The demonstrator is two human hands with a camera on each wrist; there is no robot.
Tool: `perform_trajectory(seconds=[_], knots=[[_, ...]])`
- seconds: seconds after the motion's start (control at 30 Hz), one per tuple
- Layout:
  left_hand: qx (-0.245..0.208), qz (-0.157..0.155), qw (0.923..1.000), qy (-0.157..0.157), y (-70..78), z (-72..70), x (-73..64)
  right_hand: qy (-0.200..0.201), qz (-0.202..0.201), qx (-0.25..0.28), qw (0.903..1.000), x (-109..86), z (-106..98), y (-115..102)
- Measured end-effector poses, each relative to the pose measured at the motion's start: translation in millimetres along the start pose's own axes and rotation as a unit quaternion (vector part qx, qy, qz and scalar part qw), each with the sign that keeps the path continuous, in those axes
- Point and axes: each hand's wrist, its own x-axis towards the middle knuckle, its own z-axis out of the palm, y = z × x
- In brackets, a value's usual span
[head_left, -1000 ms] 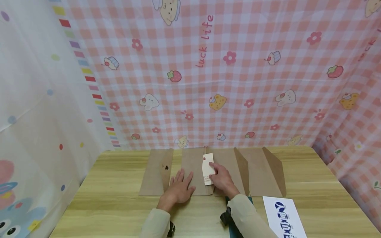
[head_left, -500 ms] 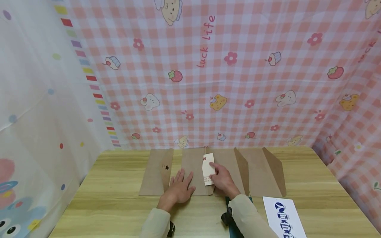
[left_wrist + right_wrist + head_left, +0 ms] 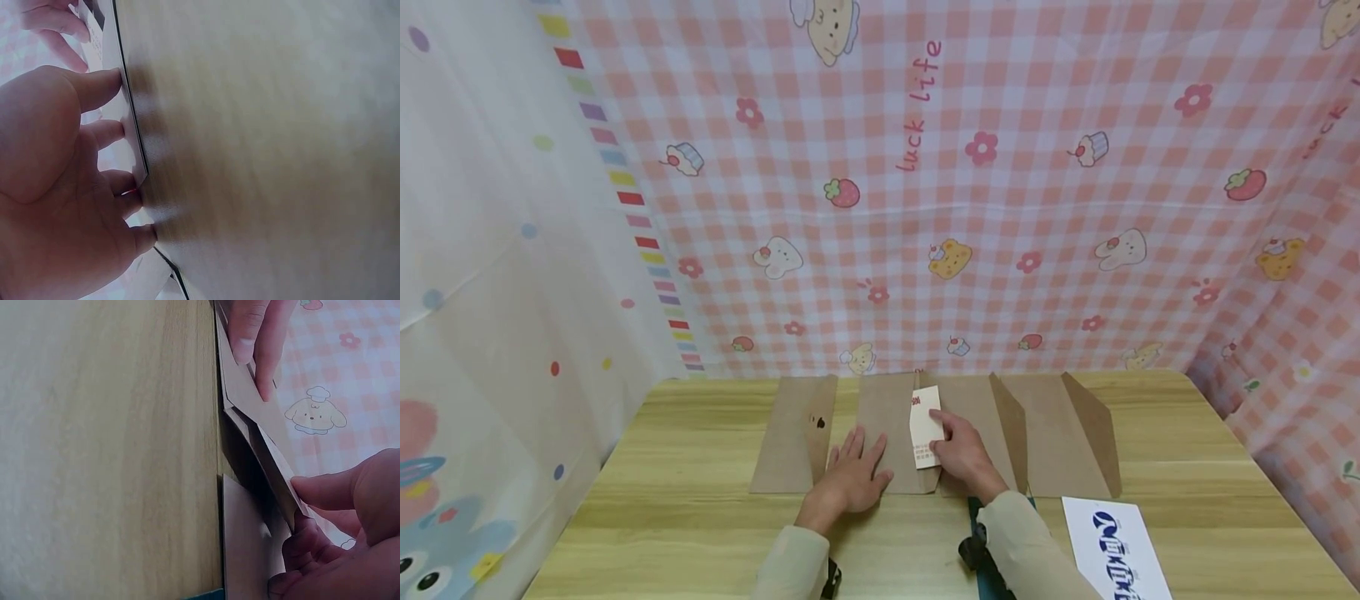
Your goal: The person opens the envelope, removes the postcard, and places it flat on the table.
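My right hand (image 3: 964,454) pinches a cream card (image 3: 926,429) with red print by its right edge, thumb on one face and fingers curled behind. The card overlaps the right side of a brown paper envelope (image 3: 880,408), second from the left in a row. Spread fingers of my left hand (image 3: 852,482) rest flat on that envelope's lower left part. In the left wrist view, the left fingertips (image 3: 112,81) press along the envelope's edge. The right wrist view shows the right thumb (image 3: 322,487) on the held edge, and the paper beneath lifted in a fold.
Another brown envelope (image 3: 786,442) with dark marks on its flap lies left. Two more, a third envelope (image 3: 966,396) and a fourth envelope (image 3: 1052,433), lie right with flaps opened. A white sheet (image 3: 1093,550) with blue print sits at the lower right. Something dark teal (image 3: 988,587) shows under the right forearm.
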Motion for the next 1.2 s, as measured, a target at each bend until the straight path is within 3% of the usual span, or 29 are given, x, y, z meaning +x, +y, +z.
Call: perform_trajectory(seconds=[0.6, 1.2], knots=[[0.004, -0.002, 1.0000, 0.006, 2.0, 1.1, -0.6, 0.005, -0.028, -0.007, 0.9996, 2.5, -5, 2], [0.032, 0.004, 0.9992, 0.021, 2.8, 0.3, -2.0, 0.001, -0.024, -0.027, 0.9993, 2.4, -16, 1]])
